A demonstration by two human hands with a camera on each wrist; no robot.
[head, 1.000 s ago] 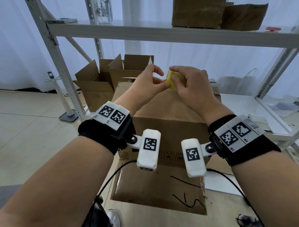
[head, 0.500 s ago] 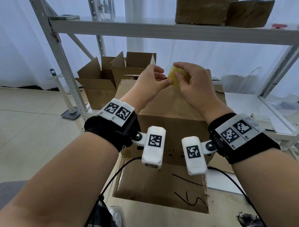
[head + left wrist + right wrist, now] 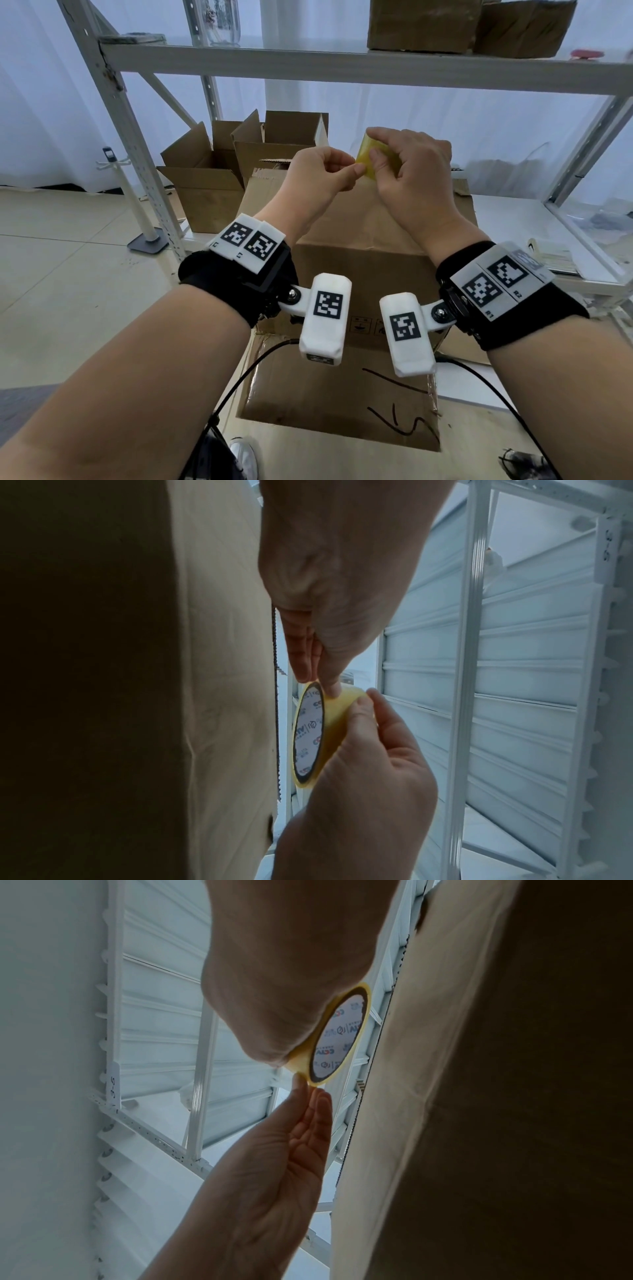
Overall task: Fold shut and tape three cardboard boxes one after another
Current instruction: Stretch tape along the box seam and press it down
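Over the closed top of a large cardboard box (image 3: 356, 236), the right hand (image 3: 411, 171) grips a roll of yellow tape (image 3: 368, 156), fingers and thumb curled round its outer band, while the left hand (image 3: 318, 178) pinches at the roll's near edge with thumb and forefinger; whether a loose tape end is caught in that pinch cannot be told. In the left wrist view the roll (image 3: 320, 731) stands on edge with its printed core facing the box's flap, whose corrugated edge runs just beside it. The big box fills the space between the person and the metal shelving rack (image 3: 239, 65), its near flap hanging down toward the floor with black scribbles on it. Behind it to the left, two smaller open cardboard boxes (image 3: 212, 178) sit side by side with flaps raised, partly hidden by the left hand and the big box. Two more brown boxes (image 3: 421, 24) rest on the rack's upper shelf, with a clear jar (image 3: 222, 20) further left. A white stand (image 3: 137, 212) rises from the tiled floor beside the rack's upright.
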